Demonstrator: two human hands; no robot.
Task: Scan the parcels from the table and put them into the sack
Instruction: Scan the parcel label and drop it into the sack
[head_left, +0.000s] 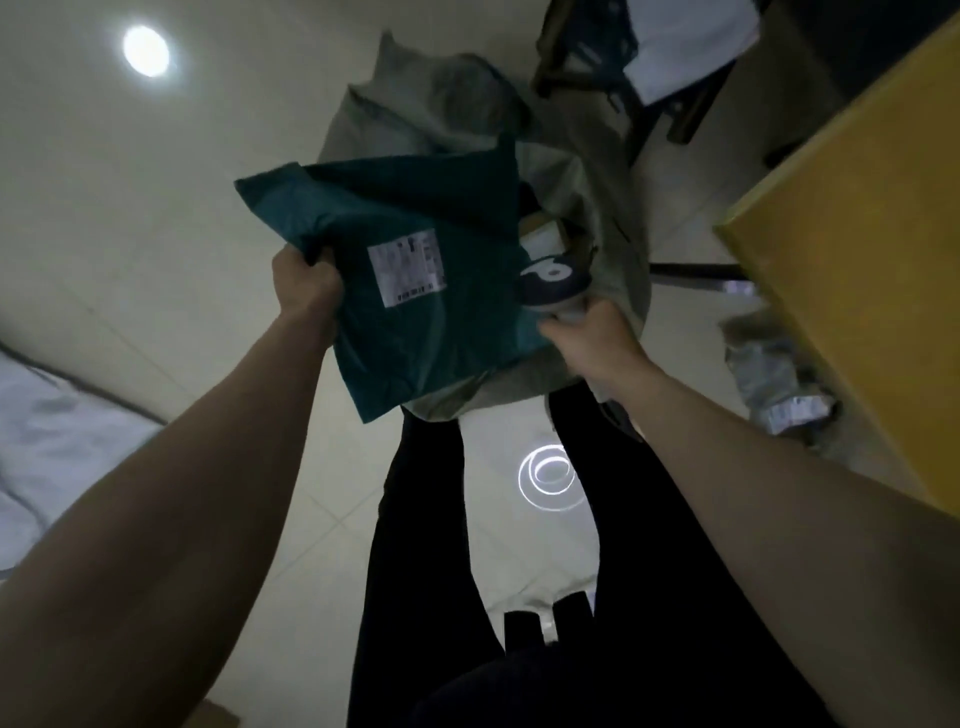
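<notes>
- Left grip (304, 278) is clenched tight on the near-left edge of the teal parcel (415, 291).
- Right grip (589, 343) is wrapped round the scanner (553, 283) handle.
- The soft, crinkled plastic parcel with its white label (408, 273) hangs over the grey sack (457, 119).
- The yellow bench (852, 249) stands to the right.

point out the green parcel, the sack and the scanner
green parcel (415, 312), head view, on its flat face below the label
sack (415, 109), head view, on its grey upper fabric
scanner (550, 275), head view, on its dark head
</notes>
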